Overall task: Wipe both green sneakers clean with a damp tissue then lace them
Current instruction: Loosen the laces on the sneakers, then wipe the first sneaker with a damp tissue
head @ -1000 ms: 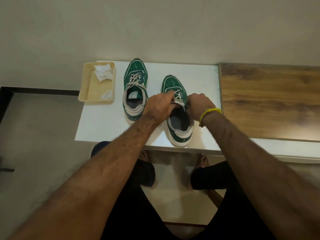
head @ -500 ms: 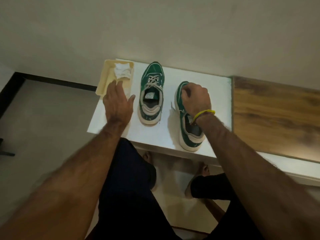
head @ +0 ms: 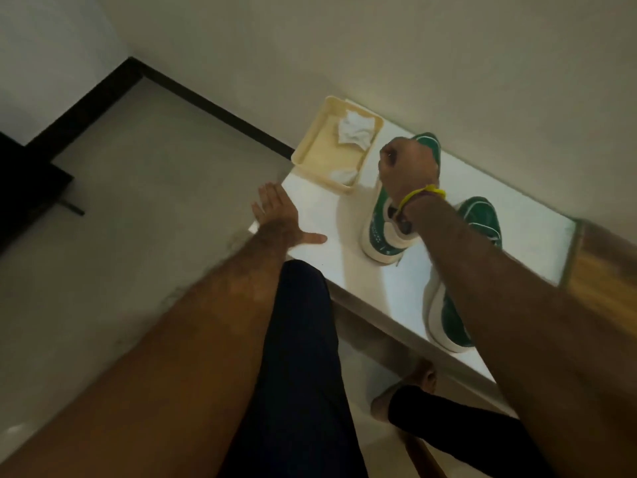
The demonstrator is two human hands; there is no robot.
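Observation:
Two green sneakers with white soles stand on the white table (head: pixel 348 267). My right hand (head: pixel 408 165), a yellow band at its wrist, curls in a fist over the front of the left sneaker (head: pixel 377 232) and hides its laces. The right sneaker (head: pixel 481 219) is partly covered by my right forearm; its heel reaches the table's near edge. My left hand (head: pixel 279 215) lies flat with spread fingers on the table's left corner, holding nothing. A crumpled white tissue (head: pixel 355 131) and a smaller wad (head: pixel 343 174) lie in the cream tray (head: pixel 320 157).
The tray sits at the table's far left corner against the wall. A wooden surface (head: pixel 603 270) adjoins the table on the right. My legs in dark trousers and a bare foot (head: pixel 418 377) are below the table edge. Grey floor spreads to the left.
My head has tilted and swung left. My right hand moved from the right sneaker to the left sneaker's front. My left hand slid back from the tray to the table's corner.

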